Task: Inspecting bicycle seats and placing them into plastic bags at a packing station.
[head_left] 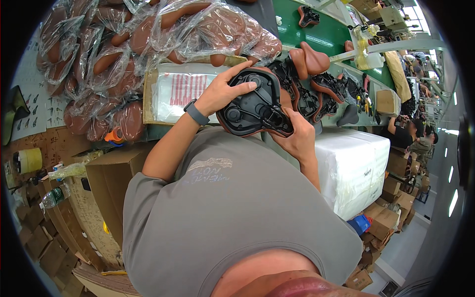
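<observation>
A bicycle saddle [246, 110] is held upside down in front of my chest, its black plastic underside and clamp facing up and a brown rim showing along the edge. My left hand [223, 90] grips its wide rear end, thumb lying over the black base. At the narrow nose, my right hand [298, 131] is closed on the edge near the metal rails. Just beyond the saddle, several more brown saddles [312, 59] lie on the bench, some with their black undersides up.
Plastic-wrapped brown saddles [106, 54] are heaped at the far left. Behind my left hand is a carton [151, 99] holding clear plastic bags [185, 91]. A white wrapped block [354, 168] stands at my right, an open cardboard box [116, 178] at my left. The green bench [329, 39] extends away.
</observation>
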Demonstrator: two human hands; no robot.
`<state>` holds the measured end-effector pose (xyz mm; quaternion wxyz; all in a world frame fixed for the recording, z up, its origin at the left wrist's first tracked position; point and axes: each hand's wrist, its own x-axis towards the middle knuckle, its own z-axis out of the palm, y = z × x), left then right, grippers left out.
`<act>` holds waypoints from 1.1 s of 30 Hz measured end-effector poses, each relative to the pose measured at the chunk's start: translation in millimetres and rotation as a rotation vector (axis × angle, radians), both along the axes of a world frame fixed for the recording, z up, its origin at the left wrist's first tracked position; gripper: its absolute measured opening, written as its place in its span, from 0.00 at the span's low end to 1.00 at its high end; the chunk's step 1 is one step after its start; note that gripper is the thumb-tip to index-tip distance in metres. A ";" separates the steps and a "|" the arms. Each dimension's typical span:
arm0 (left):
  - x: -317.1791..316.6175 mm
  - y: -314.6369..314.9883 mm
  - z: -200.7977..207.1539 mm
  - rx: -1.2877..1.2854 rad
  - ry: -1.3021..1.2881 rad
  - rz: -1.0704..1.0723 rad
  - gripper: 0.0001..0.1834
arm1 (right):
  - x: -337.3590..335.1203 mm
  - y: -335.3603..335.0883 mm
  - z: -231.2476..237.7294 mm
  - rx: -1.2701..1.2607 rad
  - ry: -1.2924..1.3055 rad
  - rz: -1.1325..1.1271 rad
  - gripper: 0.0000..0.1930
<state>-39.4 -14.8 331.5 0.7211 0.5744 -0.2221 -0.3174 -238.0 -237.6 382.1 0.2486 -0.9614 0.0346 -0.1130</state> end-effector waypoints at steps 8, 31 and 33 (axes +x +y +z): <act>1.4 17.3 -11.8 0.063 -0.073 0.100 0.44 | 20.7 7.2 3.7 -0.033 -0.024 0.067 0.37; 104.6 -147.8 -56.6 -0.034 0.278 0.311 0.21 | 94.1 -153.2 -42.3 0.208 0.178 -0.039 0.38; 116.5 -162.4 -59.1 0.014 0.358 0.557 0.22 | 118.4 -182.9 -51.9 0.265 0.214 -0.070 0.39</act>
